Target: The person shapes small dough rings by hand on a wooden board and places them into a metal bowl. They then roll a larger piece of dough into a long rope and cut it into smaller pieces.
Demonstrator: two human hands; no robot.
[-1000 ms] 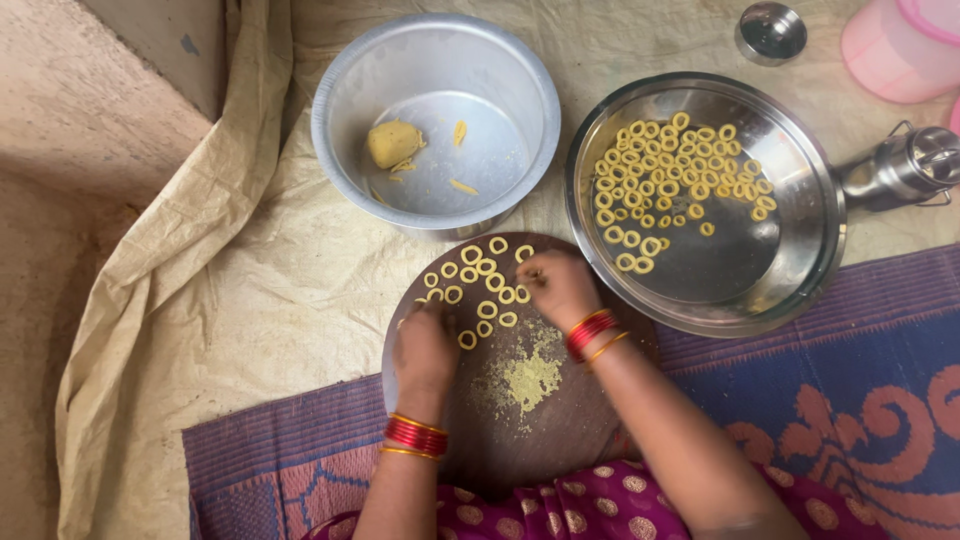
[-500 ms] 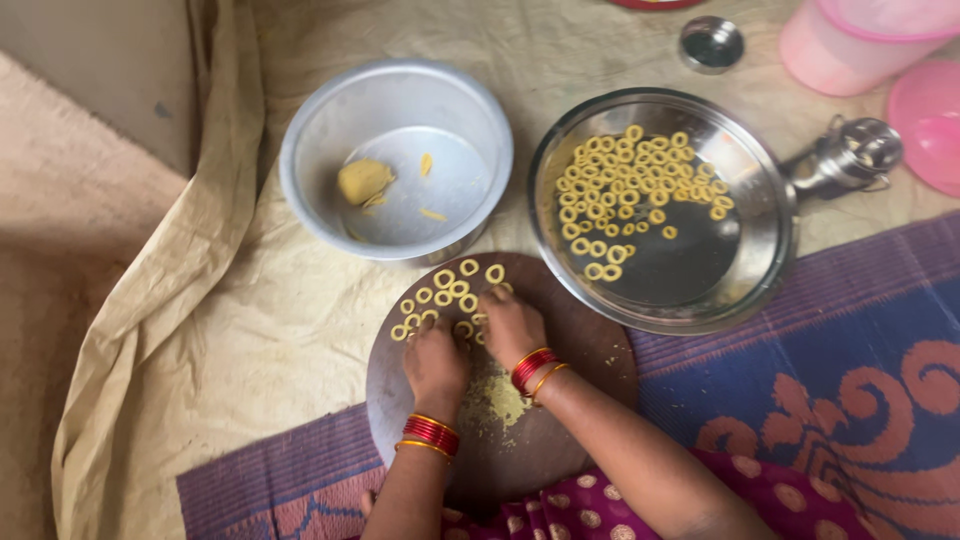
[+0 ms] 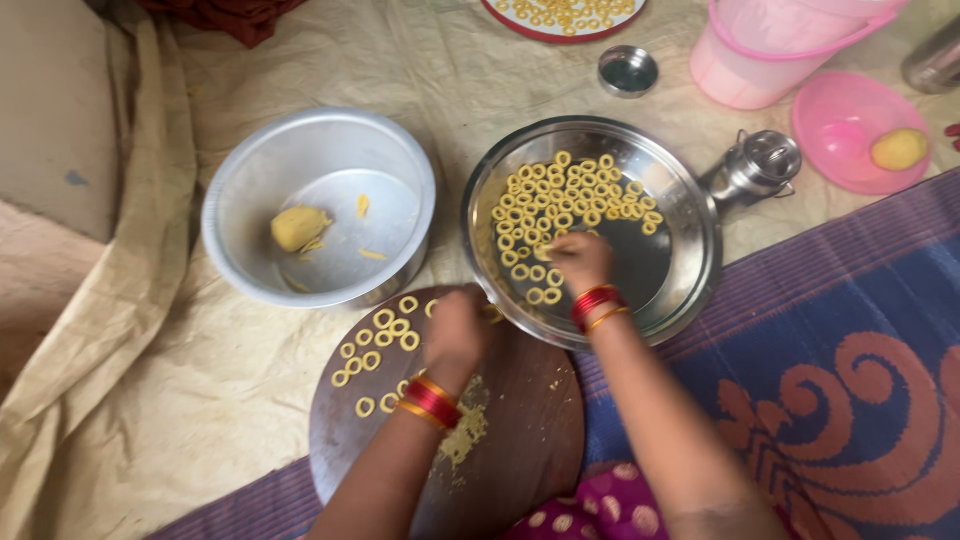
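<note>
My right hand (image 3: 580, 260) is over the steel plate (image 3: 690, 250), fingers bunched downward on small yellow dough rings beside the many rings (image 3: 560, 200) lying there. My left hand (image 3: 455, 330) rests on the round dark wooden board (image 3: 520, 420) at its far edge. Its fingers are curled under and hidden. Several loose dough rings (image 3: 385, 335) lie on the board to the left of that hand. A small pile of dough crumbs (image 3: 462, 435) sits by my left wrist. Both wrists wear red and gold bangles.
An aluminium bowl (image 3: 250, 190) with a dough lump (image 3: 298, 227) stands at the left. Behind the plate are a small steel can (image 3: 760, 170), a steel cup (image 3: 628, 70), a pink jug (image 3: 770, 50) and a pink dish (image 3: 850, 130) holding dough. A purple patterned mat (image 3: 850, 350) lies at the right.
My right hand has left the board and gone right into the steel plate. My left hand has slid toward the board's far edge. Fewer rings lie on the board.
</note>
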